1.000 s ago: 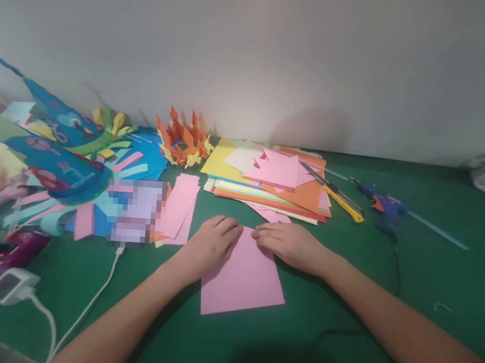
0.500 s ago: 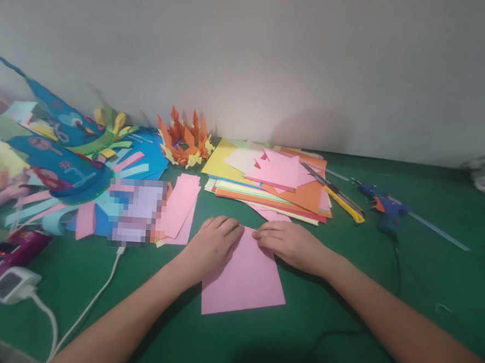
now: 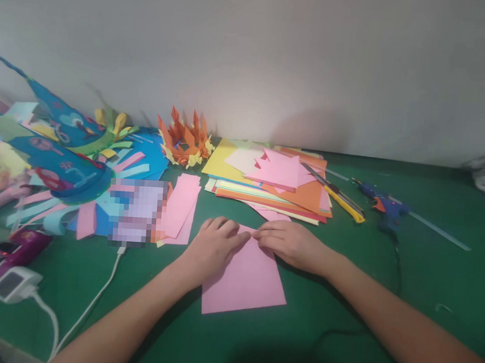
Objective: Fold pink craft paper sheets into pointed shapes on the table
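Observation:
A square-looking sheet of pink paper (image 3: 244, 283) lies flat on the green table in front of me. My left hand (image 3: 218, 246) is at its far left part, covering the left edge, with the thumb side at the far edge and the other fingers curled. At the far right corner, my right hand (image 3: 286, 241) has its fingers pressed together on the paper. The fingertips of both hands nearly meet at the far edge, and what they pinch there is partly hidden.
Behind the sheet lies a stack of coloured paper (image 3: 266, 191) with a yellow utility knife (image 3: 343, 201) on its right. A blue glue gun (image 3: 388, 209) is farther right. To the left are pink strips (image 3: 181, 205), an orange paper crown (image 3: 185, 139), blue cone hats (image 3: 66, 162) and a white cable (image 3: 95, 298).
My left thumb and forefinger have slid a little right along the paper's far edge, toward my right hand. The right hand and the sheet have hardly moved.

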Demonstrator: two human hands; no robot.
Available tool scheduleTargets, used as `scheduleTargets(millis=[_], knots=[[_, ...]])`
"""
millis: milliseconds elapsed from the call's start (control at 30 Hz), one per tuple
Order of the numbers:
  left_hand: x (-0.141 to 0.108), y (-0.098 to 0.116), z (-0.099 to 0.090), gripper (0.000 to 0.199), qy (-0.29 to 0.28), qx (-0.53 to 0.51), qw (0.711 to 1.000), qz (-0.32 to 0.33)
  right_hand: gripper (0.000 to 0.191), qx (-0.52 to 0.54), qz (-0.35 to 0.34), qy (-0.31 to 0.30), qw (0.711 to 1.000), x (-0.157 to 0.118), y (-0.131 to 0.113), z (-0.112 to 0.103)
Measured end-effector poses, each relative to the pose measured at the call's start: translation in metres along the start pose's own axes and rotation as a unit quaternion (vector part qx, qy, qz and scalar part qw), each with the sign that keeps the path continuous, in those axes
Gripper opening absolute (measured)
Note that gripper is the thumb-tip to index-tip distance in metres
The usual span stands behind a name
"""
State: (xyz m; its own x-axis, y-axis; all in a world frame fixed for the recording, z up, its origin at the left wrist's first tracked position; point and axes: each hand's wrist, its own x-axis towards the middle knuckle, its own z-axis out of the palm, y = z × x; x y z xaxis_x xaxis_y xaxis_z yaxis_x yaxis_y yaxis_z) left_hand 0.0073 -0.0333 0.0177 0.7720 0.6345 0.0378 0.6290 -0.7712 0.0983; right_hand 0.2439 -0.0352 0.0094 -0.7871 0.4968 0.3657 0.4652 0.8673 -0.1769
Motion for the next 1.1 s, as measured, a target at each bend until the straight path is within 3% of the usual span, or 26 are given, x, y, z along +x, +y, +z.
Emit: scheduleTargets(millis=[233,500,867,1000,1100], knots=[[0.0,0.001,-0.001,0.036,-0.004,0.004,1.0,-0.004,0.023,0.084,0.076,-0.005,0.994,0.001,-0.004,-0.003],[0.0,0.001,-0.001,0.04,0.0,0.012,1.0,-0.006,0.035,-0.068,0.087,-0.037,0.993,0.008,-0.007,0.014],[-0.001,0.001,0.0,0.035,0.001,0.013,1.0,-0.007,0.03,-0.07,0.092,0.006,0.993,0.003,-0.007,-0.009],[-0.001,0.002,-0.001,0.037,0.005,0.014,1.0,-0.006,0.024,-0.05,0.143,0.048,0.987,0.002,-0.007,-0.003],[-0.001,0.002,-0.002,0.038,0.011,0.007,1.0,-0.004,0.02,-0.045,0.186,0.047,0.98,0.005,-0.009,0.001]])
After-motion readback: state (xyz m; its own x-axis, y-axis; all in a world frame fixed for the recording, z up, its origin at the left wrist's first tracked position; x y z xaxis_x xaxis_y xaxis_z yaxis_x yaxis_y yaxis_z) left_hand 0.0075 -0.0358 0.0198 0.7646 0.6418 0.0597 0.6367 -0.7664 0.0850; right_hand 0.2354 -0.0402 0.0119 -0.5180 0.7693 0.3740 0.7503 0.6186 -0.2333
